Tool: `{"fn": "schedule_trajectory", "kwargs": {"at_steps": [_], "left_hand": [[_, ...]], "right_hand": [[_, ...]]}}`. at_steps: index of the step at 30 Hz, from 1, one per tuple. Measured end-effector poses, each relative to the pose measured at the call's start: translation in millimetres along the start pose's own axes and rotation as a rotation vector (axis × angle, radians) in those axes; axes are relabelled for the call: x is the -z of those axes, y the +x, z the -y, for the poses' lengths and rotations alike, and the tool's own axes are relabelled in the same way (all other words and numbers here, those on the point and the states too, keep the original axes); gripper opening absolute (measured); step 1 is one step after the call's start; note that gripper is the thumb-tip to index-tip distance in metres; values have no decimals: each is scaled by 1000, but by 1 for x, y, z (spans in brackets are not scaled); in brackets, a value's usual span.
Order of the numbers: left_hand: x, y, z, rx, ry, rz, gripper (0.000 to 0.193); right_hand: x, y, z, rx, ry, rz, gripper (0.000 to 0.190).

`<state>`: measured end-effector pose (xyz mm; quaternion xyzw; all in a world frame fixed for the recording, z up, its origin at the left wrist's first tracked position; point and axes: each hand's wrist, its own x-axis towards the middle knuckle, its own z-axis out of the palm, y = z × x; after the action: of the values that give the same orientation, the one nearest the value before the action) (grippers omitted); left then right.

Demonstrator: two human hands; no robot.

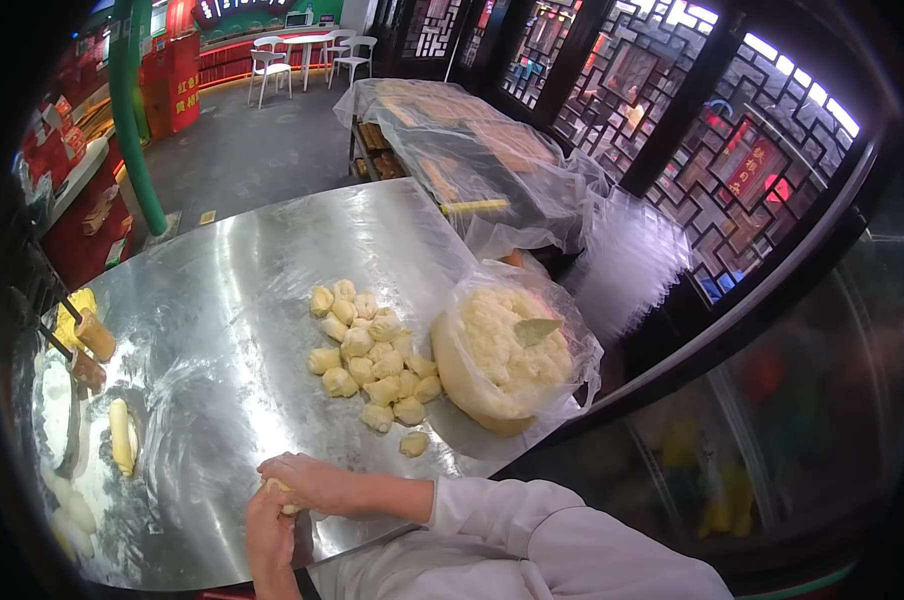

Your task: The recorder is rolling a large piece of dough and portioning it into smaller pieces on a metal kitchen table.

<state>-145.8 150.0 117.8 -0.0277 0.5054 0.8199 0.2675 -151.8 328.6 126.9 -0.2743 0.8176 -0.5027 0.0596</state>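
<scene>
Above the near edge of the steel worktable, my left hand [269,521] and my right hand [305,480] close around one small piece of pale yellow dough [290,508]. My fingers hide most of it. Beyond them lies a heap of dough pieces [377,356], with a single dough piece [414,444] apart from it on the near side. Right of the heap stands a large tub [459,375] lined with clear plastic. It holds a pale, crumbly mass [500,349], with a flat greenish blade [536,331] stuck in it.
On the steel worktable [264,300], at left, are a rolled dough log [121,437], two wooden rollers on dark rods [95,335], scattered flour [55,409] and pale dough lumps [75,514]. Past the far edge stands a plastic-covered rack [489,142]. A green pole [129,112] rises at left.
</scene>
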Motion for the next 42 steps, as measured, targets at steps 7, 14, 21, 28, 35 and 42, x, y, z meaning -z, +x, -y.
{"fn": "schedule_trajectory", "kwargs": {"at_steps": [7, 14, 21, 28, 35, 42], "left_hand": [[-26, 10, 20, -45, -25, -37, 27], [-31, 2, 8, 69, -182, 20, 53], [-41, 6, -19, 184, -105, 64, 63], [-19, -3, -33, 80, 250, 197, 65], [-39, 48, 7, -523, -215, -395, 64], [-37, 41, 51, -559, -849, 177, 69]], "right_hand": [[3, -7, -32, 3, -156, -176, 28], [12, -16, -9, 120, -389, -184, 26], [22, 6, -11, -140, -340, -30, 38], [49, -2, 7, -157, -35, -129, 28], [-32, 8, 41, -18, -116, -382, 55], [-29, 16, 31, 70, -517, -341, 63]]}}
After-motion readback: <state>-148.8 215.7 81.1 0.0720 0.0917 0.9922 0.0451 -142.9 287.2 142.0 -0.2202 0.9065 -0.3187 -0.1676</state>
